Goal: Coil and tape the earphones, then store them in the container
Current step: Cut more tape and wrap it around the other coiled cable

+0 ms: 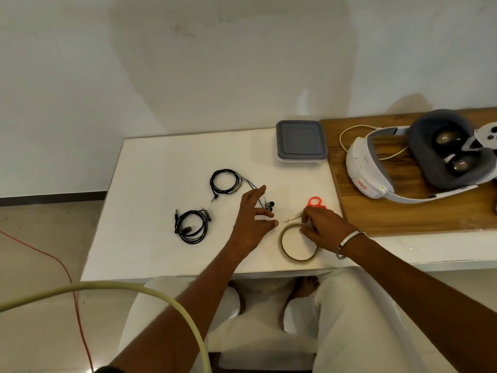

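Two black earphones lie on the white table [161, 251]. One coiled pair [192, 226] is at the left. The other coil [225, 182] lies farther back, its cable trailing right to the earbuds [269, 205]. My left hand [252, 219] hovers open right beside those earbuds, fingers spread. My right hand [322, 227] rests on the tape roll [295, 254], fingers on its far rim, with a strip of tape pulled out to the left. Orange-handled scissors [314, 202] lie just behind that hand. The grey-lidded container [301, 142] sits shut at the back.
A wooden board [403, 211] at the right holds a white and grey headset [419, 160] with a cable. A pale hose [134, 289] crosses the lower left, and an orange cord [67, 275] runs over the floor. My knees are under the table's front edge.
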A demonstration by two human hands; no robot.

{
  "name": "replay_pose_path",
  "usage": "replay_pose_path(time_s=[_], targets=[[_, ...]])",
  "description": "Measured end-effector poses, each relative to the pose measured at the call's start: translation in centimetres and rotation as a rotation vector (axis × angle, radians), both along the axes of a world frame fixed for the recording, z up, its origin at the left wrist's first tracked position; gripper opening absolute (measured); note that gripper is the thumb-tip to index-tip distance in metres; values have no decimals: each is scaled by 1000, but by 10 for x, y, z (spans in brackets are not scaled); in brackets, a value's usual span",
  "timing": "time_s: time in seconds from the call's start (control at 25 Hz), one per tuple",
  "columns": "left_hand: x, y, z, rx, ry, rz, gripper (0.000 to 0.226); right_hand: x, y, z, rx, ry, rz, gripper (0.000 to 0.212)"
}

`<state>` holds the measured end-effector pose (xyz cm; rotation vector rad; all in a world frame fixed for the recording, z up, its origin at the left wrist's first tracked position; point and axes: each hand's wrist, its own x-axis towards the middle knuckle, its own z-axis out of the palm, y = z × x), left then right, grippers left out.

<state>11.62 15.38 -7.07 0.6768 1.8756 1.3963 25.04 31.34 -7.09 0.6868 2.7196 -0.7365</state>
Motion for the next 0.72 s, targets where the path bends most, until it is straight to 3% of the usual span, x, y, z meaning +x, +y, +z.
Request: replay_pose_path(time_s=[0.2,0.44,0.6,0.72], targets=[[0,-15,15,56,-17,-1,70,-12,-9,14,79,157,-90,21],[-2,-36,31,113,-84,-4,70,-46,-28,35,-269,440,-320,11],[-9,-49,38,119,-80,28,70,-65,-45,48,-533,398,-365,16],[-13,-55,42,104,-69,38,70,-74,-55,52,-595,361,-304,20]])
